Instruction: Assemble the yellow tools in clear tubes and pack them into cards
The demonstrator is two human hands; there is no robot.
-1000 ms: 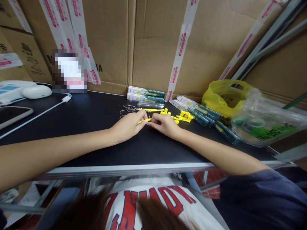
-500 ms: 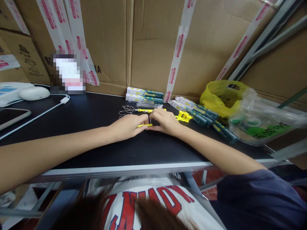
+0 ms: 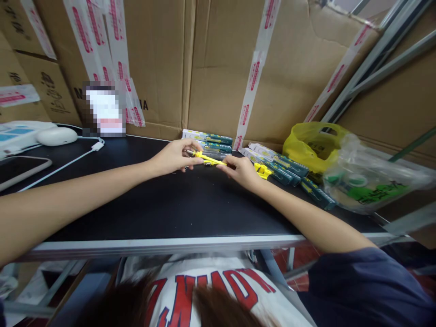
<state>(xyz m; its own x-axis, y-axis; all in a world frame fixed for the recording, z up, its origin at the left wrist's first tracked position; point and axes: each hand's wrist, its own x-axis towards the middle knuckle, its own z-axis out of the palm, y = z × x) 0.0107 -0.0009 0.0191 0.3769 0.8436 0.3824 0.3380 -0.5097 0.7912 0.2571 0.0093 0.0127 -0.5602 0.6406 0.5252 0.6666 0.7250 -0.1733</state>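
My left hand [image 3: 173, 157] and my right hand [image 3: 240, 170] hold a thin yellow plastic stick [image 3: 208, 159] between them, a little above the black table [image 3: 143, 200]. The left hand pinches its far end, the right hand its near end. Just behind my hands lie several green-and-white packaged boxes [image 3: 207, 136] against the cardboard wall. To the right of my right hand sit small yellow plastic parts [image 3: 263, 170] and more green packaged boxes [image 3: 282, 165].
A yellow plastic bag [image 3: 313, 145] and a clear plastic bag [image 3: 368, 179] lie at the right. At the far left are a phone [image 3: 20, 165], a white cable [image 3: 68, 161] and a white device [image 3: 56, 135]. Taped cardboard boxes [image 3: 218, 63] wall the back.
Both hands have lifted off the table and moved toward the back with the yellow stick. The wire pieces seen earlier behind my left hand are hidden now.
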